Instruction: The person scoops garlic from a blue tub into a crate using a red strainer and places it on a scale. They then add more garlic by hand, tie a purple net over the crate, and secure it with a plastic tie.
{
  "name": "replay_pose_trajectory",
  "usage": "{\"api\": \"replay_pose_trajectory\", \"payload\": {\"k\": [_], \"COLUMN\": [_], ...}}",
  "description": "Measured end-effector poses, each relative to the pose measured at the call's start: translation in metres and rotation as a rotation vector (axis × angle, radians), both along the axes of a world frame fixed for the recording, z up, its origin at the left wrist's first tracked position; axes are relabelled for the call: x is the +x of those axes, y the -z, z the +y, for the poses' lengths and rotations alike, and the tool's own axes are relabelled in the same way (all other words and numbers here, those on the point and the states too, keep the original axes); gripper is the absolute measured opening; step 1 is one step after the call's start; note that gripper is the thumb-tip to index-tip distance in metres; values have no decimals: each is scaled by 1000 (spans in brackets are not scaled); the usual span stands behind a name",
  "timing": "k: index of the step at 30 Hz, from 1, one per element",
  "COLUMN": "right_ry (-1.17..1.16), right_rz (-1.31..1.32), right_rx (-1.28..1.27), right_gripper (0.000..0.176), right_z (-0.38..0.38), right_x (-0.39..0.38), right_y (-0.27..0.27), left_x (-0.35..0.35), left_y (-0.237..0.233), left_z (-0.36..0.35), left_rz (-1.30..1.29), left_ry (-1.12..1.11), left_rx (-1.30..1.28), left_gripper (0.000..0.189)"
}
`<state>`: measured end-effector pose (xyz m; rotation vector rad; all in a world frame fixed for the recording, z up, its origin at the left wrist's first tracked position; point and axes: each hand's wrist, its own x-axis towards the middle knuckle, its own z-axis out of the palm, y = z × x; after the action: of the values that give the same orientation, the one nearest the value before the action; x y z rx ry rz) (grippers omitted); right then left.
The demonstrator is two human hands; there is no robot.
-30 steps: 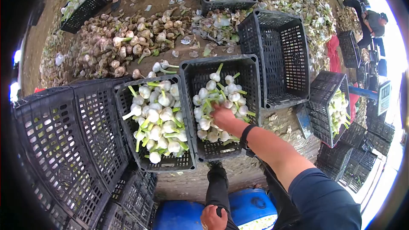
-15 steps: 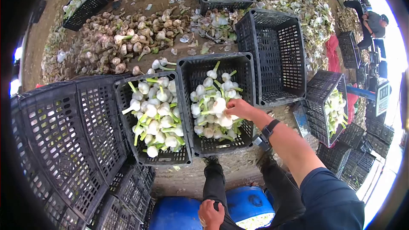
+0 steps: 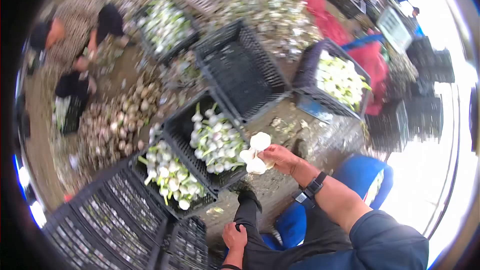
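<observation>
My right hand (image 3: pixel 281 159) is closed round several white garlic bulbs (image 3: pixel 256 154), held over the ground just right of a black crate (image 3: pixel 218 186). That crate holds trimmed garlic with short green stems (image 3: pixel 214 142). Left of it, a second black crate (image 3: pixel 175 214) is filled with similar garlic (image 3: pixel 173 177). My left hand (image 3: pixel 235 237) rests on my left leg, its fingers curled; whether it holds anything is hidden.
An empty black crate (image 3: pixel 240 70) stands beyond, with a crate of trimmed garlic (image 3: pixel 340 80) to its right. Blue barrels (image 3: pixel 357 170) are near my legs. A garlic pile (image 3: pixel 120 120) and a crouching person (image 3: pixel 107 22) are at the left. Stacked crates (image 3: pixel 107 210) stand lower left.
My right hand has lifted garlic bulbs out of the middle crate and moved to its right side. The view has turned toward the right. My left hand stays at my leg.
</observation>
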<state>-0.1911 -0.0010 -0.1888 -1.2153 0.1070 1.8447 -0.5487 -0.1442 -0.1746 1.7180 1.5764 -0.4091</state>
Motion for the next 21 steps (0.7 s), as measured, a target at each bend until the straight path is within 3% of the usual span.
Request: {"api": "replay_pose_trajectory", "payload": {"k": [7, 11, 13, 15, 21], "right_ry": [557, 760, 956, 1095, 1405], "right_rz": [-154, -298, -359, -464, -676], "right_rx": [-96, -216, -247, -283, -750], "right_gripper": [26, 27, 19, 18, 20], "right_z": [-152, -285, -346, -436, -669], "right_x": [61, 72, 75, 61, -12], "right_y": [-91, -85, -109, -95, -118], "left_x": [1, 10, 21, 39, 106], "left_y": [-62, -69, -70, -82, -81], "left_z": [12, 2, 3, -2, -39], "left_rz": [-100, 59, -27, -15, 65], "left_ry": [465, 573, 700, 740, 966], "left_rx": [-1, -34, -38, -44, -70], "left_gripper": [32, 34, 35, 35, 31]}}
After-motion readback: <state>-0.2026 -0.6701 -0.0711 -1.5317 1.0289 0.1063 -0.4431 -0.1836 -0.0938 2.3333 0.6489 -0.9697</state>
